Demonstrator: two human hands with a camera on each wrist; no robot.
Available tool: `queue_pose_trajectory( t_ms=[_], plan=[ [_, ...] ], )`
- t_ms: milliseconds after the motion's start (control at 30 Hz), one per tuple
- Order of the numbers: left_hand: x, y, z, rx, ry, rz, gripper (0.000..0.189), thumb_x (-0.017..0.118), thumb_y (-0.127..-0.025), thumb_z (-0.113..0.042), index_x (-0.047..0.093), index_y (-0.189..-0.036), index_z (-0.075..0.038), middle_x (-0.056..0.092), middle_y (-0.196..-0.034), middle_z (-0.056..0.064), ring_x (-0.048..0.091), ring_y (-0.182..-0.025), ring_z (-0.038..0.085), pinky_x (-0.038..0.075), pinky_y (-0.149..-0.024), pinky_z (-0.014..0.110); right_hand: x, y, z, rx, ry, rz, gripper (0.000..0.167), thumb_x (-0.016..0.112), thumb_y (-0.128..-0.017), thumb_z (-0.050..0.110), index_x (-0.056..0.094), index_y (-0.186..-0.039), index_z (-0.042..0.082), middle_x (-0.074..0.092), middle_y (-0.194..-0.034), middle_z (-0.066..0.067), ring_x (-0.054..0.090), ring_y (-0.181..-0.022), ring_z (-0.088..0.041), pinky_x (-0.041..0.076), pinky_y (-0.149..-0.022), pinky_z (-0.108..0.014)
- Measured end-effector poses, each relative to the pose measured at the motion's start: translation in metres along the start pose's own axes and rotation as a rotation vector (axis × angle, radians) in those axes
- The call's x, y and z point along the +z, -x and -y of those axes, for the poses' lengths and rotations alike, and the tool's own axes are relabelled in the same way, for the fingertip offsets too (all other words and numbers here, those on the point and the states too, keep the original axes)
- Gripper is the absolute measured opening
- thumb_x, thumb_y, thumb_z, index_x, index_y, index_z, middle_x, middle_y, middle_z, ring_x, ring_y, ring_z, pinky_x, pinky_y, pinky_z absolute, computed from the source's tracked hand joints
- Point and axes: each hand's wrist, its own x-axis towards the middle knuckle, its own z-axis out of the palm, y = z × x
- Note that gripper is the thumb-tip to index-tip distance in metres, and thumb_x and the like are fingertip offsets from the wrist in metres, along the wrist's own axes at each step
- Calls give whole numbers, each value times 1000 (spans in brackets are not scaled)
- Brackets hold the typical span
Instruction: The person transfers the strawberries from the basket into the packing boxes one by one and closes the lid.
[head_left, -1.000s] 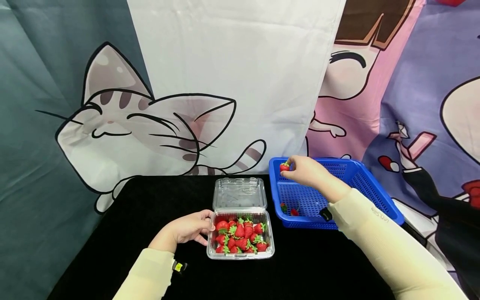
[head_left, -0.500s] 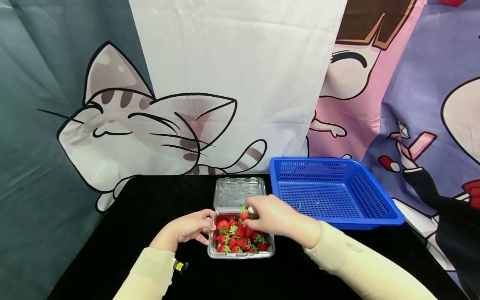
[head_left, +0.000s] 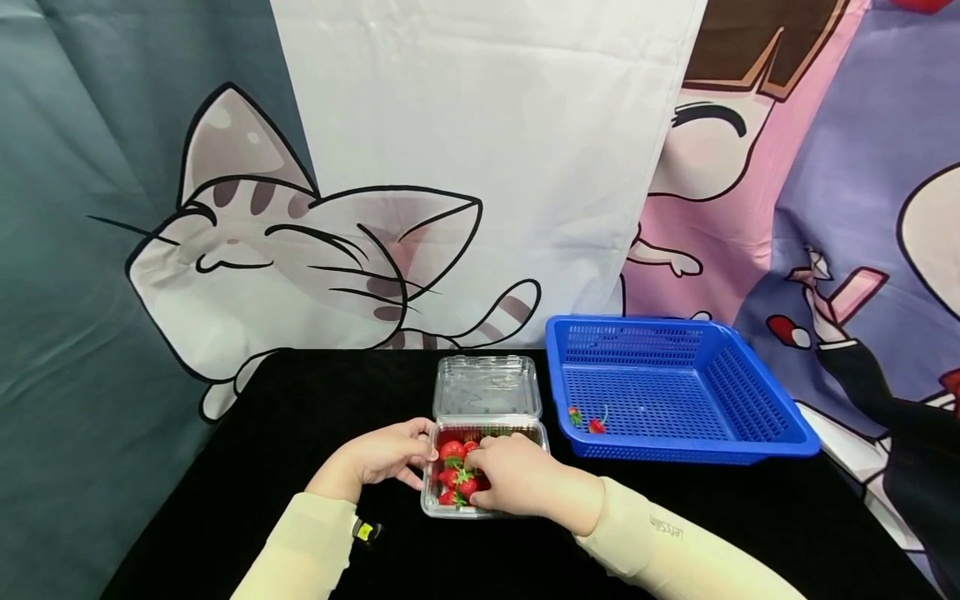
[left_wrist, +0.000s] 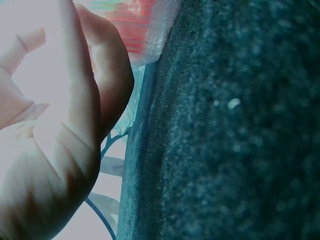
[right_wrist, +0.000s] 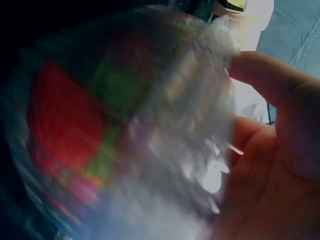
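Note:
A clear plastic box (head_left: pixel 489 512) with its lid (head_left: pixel 487 387) folded back stands on the black cloth, full of red strawberries (head_left: pixel 453 451) with green leaves. My left hand (head_left: pixel 390 454) holds the box by its left side, thumb at the rim and fingers along the outside. Inside the box's right half, my right hand (head_left: pixel 521 477) reaches down over the strawberries, thumb and fingertips apart among them. It covers that part of the fruit, and I cannot tell if a strawberry is between its fingers. The right wrist view shows strawberries (right_wrist: pixel 65 120) blurred through the clear wall.
A blue mesh basket (head_left: pixel 682 450) stands to the right of the box, with two small strawberries (head_left: pixel 596 426) in its near left corner. A printed cloth (head_left: pixel 480 150) hangs behind the table. Black cloth (head_left: pixel 420 554) covers the tabletop.
My right hand has carried a strawberry from the blue basket leftward to the box and lowered into it. The left hand has kept its hold on the box.

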Motion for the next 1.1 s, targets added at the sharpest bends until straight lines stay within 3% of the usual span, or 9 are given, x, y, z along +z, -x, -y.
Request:
queue_pose_trajectory(
  t_ms=[200,433,1100],
  plan=[
    [-1,1,-1,-1,-5,3,44,58,-85,-9,38,-123,-1,63,-101,14,66,-90,24,58,-65,35,11,-2,3,23,23,-48,30,77,-80,45,73,-100,23,59,-84,11,58,-79,-7,47,-67,-33],
    [-1,0,-2,-6,-11,1,43,59,-85,-9,38,-123,0,63,-100,13,66,-90,24,58,-65,34,22,-4,2,78,-38,-88,29,76,-81,43,75,-101,22,64,-90,8,61,-87,-11,47,-69,-34],
    [-2,-1,-2,-12,-9,18,44,58,-87,-9,37,-124,0,63,-104,15,65,-93,26,58,-67,36,26,-2,2,110,-90,-135,29,75,-83,44,75,-101,22,63,-90,8,61,-88,-12,47,-70,-33]
  ],
)
